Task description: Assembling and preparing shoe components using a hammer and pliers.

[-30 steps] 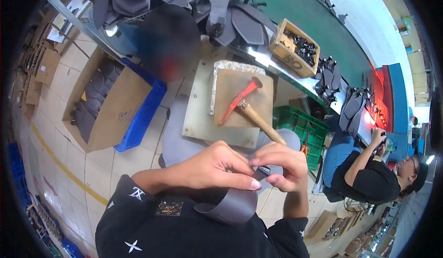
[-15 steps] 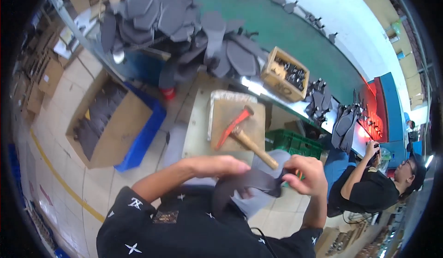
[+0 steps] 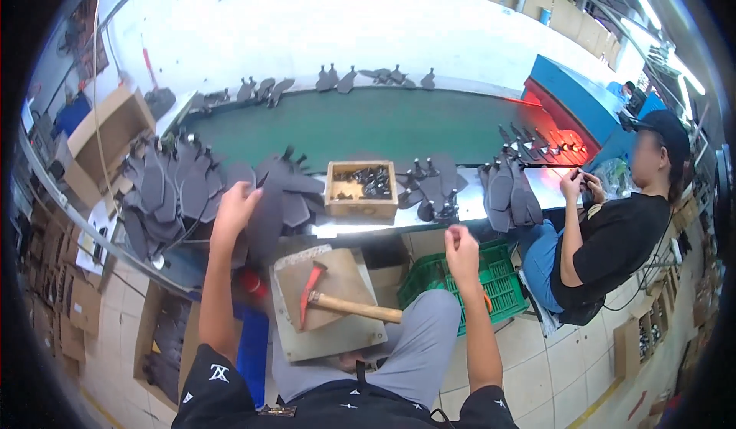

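Observation:
My left hand (image 3: pixel 238 205) is closed on the upper end of a dark grey paddle-shaped piece (image 3: pixel 266 218), which hangs in front of the pile and is slightly blurred. Beside it lies a heap of similar grey paddle-shaped pieces (image 3: pixel 165 184). My right hand (image 3: pixel 461 251) is raised just below some black-stemmed grey pieces (image 3: pixel 433 191) at the bench edge. Its fingers are curled together; what they hold, if anything, is hidden. Before my lap, a hammer (image 3: pixel 349 305) with a red head and wooden handle rests on a tan board (image 3: pixel 314 260) atop a pale block.
A wooden box (image 3: pixel 364 208) of small black parts stands on the bench, before a green belt (image 3: pixel 307 138). Under the bench sits a green crate (image 3: pixel 502 276). To the left is a carton with a blue side (image 3: pixel 257 352). A co-worker (image 3: pixel 613 230) sits at right.
My hands were together over my lap on a grey piece. Now they are apart and reach forward, left to the heap, right to the bench edge. The view has tilted up and turned.

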Tool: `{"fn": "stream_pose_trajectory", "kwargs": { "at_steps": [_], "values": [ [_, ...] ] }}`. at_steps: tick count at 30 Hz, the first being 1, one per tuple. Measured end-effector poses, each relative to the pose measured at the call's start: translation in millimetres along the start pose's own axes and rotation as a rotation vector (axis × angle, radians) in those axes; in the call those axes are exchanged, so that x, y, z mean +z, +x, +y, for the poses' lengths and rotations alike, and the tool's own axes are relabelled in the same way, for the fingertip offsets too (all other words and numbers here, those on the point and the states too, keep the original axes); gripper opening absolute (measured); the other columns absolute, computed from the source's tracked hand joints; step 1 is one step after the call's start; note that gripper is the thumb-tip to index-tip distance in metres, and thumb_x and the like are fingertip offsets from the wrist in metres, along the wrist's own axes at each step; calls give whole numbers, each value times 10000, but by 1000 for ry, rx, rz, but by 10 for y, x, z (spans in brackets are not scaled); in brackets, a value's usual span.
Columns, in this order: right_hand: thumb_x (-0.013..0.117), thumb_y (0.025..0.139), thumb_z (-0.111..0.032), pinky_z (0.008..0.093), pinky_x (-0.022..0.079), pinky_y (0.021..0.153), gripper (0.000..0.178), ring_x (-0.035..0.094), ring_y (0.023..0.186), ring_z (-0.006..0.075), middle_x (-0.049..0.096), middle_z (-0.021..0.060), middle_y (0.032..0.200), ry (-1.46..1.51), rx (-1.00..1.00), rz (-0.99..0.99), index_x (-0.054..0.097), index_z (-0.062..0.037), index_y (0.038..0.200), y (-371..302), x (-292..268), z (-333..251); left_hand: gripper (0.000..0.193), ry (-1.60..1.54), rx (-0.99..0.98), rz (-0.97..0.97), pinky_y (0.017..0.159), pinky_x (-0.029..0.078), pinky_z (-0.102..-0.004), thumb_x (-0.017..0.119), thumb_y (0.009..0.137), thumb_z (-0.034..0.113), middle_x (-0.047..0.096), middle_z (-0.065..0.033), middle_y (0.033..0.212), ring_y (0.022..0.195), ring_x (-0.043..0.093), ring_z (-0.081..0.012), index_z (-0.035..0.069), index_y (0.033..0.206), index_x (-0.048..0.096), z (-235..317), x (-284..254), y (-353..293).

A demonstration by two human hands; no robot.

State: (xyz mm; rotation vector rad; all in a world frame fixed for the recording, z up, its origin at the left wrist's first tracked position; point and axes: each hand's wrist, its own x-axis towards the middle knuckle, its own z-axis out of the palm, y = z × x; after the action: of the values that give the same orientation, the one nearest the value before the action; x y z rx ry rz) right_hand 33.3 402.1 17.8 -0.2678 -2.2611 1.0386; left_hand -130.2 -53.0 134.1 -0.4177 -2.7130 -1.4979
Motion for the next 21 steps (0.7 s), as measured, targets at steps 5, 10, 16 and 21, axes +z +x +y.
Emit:
{"fn": "stream_pose_trajectory", "kwargs": {
  "at_steps": [5, 10, 16, 21],
  "values": [
    [586, 953, -308, 464, 525, 764, 359, 649, 912, 392, 631, 200, 1025, -329, -29, 200, 556, -11, 1152, 1075, 107, 93, 440, 677, 206, 481, 970, 459, -432, 677, 880, 235, 589, -209, 1239, 1158, 557, -382, -27, 1216, 568, 187, 60, -557],
    [693, 751, -246, 513, 536, 821, 323, 665, 855, 451, 677, 301, 901, -519, 26, -264, 688, 61, 854, 1901, 147, 1108, 366, 376, 131, 282, 891, 493, -405, 710, 853, 262, 657, -173, 1107, 1034, 629, -351, 1, 1102, 644, 519, 240, -1124],
    [652, 878, -270, 394, 466, 494, 312, 573, 509, 229, 585, 123, 574, 95, 38, 362, 628, 21, 765, 2294, 32, 644, 322, 697, 225, 327, 926, 472, -428, 717, 837, 208, 631, -185, 1141, 1075, 597, -358, -12, 1062, 650, 390, 223, -1360],
    [620, 943, -294, 178, 302, 405, 198, 382, 468, 18, 408, -70, 630, 1003, 321, -42, 553, -112, 901, 2054, -167, -832, 444, 601, 478, 184, 1017, 424, -441, 746, 820, 220, 607, -201, 1206, 1180, 550, -370, -30, 1162, 610, 757, 581, -1150]
  ]
}}
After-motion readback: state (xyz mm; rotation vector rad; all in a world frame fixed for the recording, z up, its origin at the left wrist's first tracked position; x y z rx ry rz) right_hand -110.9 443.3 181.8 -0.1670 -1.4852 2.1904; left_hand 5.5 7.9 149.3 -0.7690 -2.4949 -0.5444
